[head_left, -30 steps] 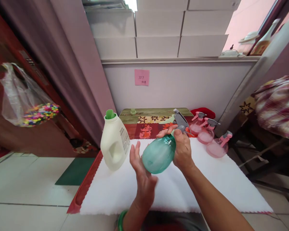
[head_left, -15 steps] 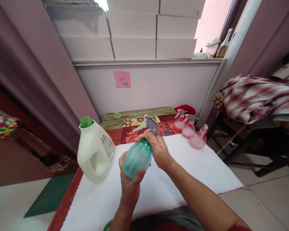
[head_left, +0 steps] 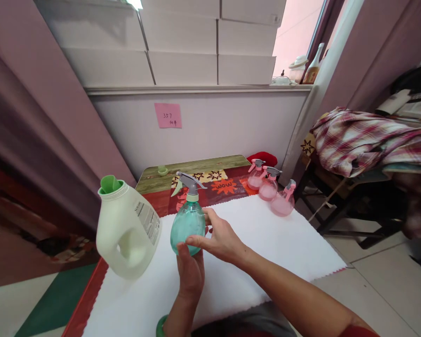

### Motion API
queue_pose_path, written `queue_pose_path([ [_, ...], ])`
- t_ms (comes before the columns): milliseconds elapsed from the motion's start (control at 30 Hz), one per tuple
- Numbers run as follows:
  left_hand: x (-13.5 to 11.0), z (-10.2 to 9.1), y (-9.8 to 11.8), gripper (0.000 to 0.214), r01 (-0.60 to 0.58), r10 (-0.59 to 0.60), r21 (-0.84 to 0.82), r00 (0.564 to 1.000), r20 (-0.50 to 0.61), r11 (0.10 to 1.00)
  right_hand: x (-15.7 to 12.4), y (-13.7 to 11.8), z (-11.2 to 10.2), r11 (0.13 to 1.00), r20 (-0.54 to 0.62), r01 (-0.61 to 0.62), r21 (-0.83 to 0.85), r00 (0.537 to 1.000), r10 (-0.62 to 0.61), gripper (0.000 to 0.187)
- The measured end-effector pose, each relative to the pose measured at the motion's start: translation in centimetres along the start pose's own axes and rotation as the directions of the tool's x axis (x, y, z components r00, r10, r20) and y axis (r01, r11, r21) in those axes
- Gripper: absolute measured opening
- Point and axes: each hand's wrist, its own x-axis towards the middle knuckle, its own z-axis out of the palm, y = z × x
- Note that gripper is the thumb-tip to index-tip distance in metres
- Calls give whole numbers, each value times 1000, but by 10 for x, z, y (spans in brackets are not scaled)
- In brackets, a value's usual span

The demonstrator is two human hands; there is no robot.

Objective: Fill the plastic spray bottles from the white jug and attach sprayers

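Note:
A teal see-through spray bottle (head_left: pixel 185 222) with a grey trigger head stands nearly upright in the middle of the view. From below, my left hand (head_left: pixel 190 271) is closed around its lower part, the thumb in front and the other fingers hidden behind. My right hand (head_left: pixel 222 236) grips the bottle's right side, its thumb lying across the lower front and its fingers reaching behind. Left of the bottle stands a large pale green jug (head_left: pixel 128 234) with a handle and a green piece in its open mouth.
Three pink spray bottles (head_left: pixel 282 202) stand at the table's right back. A small pale green cap (head_left: pixel 163 170) lies on the patterned table cover near the wall. White cloth (head_left: pixel 252 262) covers the front. A chair with a plaid shirt (head_left: pixel 365 140) is at the right.
The spray bottle has come from tilted to nearly upright. My right hand has moved down from its neck to its body. The view has shifted slightly to the right.

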Motion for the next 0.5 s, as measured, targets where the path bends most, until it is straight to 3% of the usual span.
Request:
queue_pose_path([
  [133, 10, -21, -29, 76, -14, -6, 319, 998, 61, 948, 3, 3, -9, 987, -56, -116, -114, 992, 110, 77],
  [267, 27, -41, -46, 75, -182, -39, 609, 943, 332, 772, 21, 24, -26, 984, -153, -110, -141, 984, 89, 77],
  [333, 34, -49, -53, 77, -302, -78, 770, 907, 413, 562, 38, 48, -38, 974, -237, -119, -194, 969, 71, 73],
  [400, 39, -57, -60, 81, -396, -132, 880, 889, 439, 263, 59, 77, -53, 950, -351, -151, -272, 935, 48, 74],
  [500, 38, -69, -70, 77, -515, -197, 852, 849, 491, -94, 95, 120, -80, 892, -489, -198, -406, 872, -29, 75],
])
